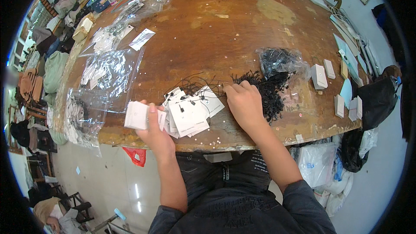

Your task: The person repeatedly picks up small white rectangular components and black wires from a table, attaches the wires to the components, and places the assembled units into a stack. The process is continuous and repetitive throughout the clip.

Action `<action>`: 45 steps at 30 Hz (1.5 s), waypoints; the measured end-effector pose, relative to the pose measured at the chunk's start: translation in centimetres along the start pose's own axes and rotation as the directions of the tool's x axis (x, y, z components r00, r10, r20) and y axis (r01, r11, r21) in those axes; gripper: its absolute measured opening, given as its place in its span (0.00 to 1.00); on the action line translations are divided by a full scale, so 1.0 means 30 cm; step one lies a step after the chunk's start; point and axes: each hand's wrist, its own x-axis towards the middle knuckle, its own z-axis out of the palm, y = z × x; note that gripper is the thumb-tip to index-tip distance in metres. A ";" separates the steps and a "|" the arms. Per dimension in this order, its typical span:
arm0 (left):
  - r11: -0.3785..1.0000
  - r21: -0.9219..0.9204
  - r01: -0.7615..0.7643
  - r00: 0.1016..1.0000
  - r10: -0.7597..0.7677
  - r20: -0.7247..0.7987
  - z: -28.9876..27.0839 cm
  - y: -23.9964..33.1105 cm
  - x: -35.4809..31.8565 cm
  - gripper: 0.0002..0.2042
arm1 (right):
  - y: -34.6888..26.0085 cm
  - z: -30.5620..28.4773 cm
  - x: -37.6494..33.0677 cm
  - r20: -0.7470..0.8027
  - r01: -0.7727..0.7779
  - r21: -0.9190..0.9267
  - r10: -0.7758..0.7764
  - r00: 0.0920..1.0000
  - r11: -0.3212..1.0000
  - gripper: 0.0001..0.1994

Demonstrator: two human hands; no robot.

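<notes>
Clear plastic bags (110,71), small white boxes (319,76), red scrap (135,156)

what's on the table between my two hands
In the head view, a fanned pile of white tags with black strings lies between the left hand and the right hand.

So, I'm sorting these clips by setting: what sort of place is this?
Probably a garment workshop's tagging bench: a worn wooden table with white paper tags, a heap of black strings, clear plastic bags, and piles of clothes beside it.
</notes>
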 end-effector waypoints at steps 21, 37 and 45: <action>0.907 -0.101 0.409 0.855 -0.341 0.391 0.044 -0.047 -0.153 0.14 | 0.083 -0.102 -0.152 -0.210 0.115 0.891 0.174 0.962 0.440 0.07; 0.931 0.059 0.359 0.858 -0.355 0.371 0.018 -0.067 -0.202 0.21 | -0.190 -0.103 -0.121 0.095 -0.179 0.969 0.410 0.907 0.172 0.02; 0.983 0.169 0.078 0.899 -0.142 0.414 0.026 -0.088 -0.206 0.13 | -0.202 -0.090 -0.109 -0.001 -0.146 0.886 0.315 0.949 0.441 0.04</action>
